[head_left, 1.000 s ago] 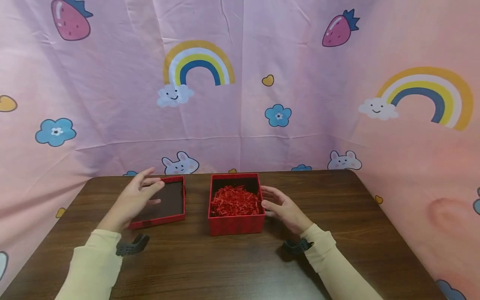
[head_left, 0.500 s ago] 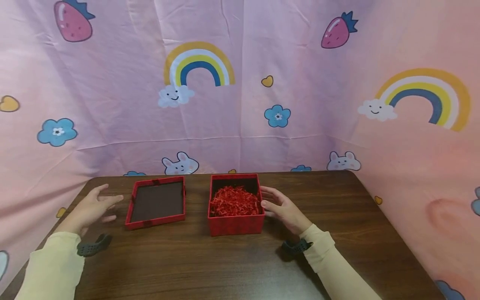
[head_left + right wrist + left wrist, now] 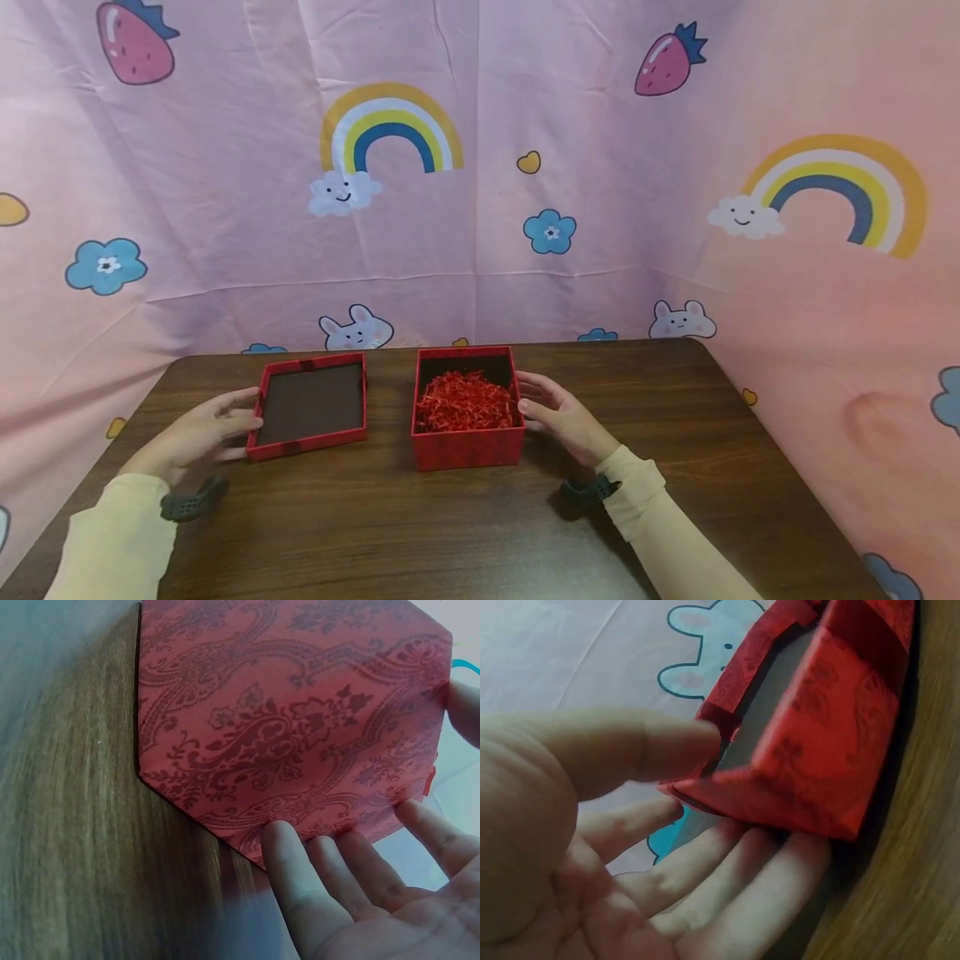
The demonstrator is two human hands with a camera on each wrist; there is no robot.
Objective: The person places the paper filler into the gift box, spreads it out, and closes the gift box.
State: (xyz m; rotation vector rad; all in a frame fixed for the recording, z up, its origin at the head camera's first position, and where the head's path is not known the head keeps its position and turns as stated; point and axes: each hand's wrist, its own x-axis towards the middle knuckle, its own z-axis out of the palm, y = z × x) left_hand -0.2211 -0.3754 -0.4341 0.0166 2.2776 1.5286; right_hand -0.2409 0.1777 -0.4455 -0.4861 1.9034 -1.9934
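Note:
A red box lid (image 3: pixel 306 446) with a dark inside lies open side up on the table, left of the middle. My left hand (image 3: pixel 197 435) is at its left side; in the left wrist view the fingers (image 3: pixel 761 892) are fairly straight against the lid's patterned wall (image 3: pixel 817 757), the thumb above them by the rim. A red box (image 3: pixel 468 450) stands at the middle, with red shredded paper (image 3: pixel 467 402) inside. My right hand (image 3: pixel 566 419) rests along the box's right side. Its fingertips touch the patterned wall (image 3: pixel 300 720), while the thumb sits by the upper edge.
A brown wooden table (image 3: pixel 420 533) bears both pieces, with a gap of table top between lid and box. Behind it and at the sides hangs a pink printed cloth (image 3: pixel 480 250). A dark band (image 3: pixel 197 500) is on each wrist.
My left hand has moved left from above the lid, then come back right against its left side. The right hand has stayed at the box.

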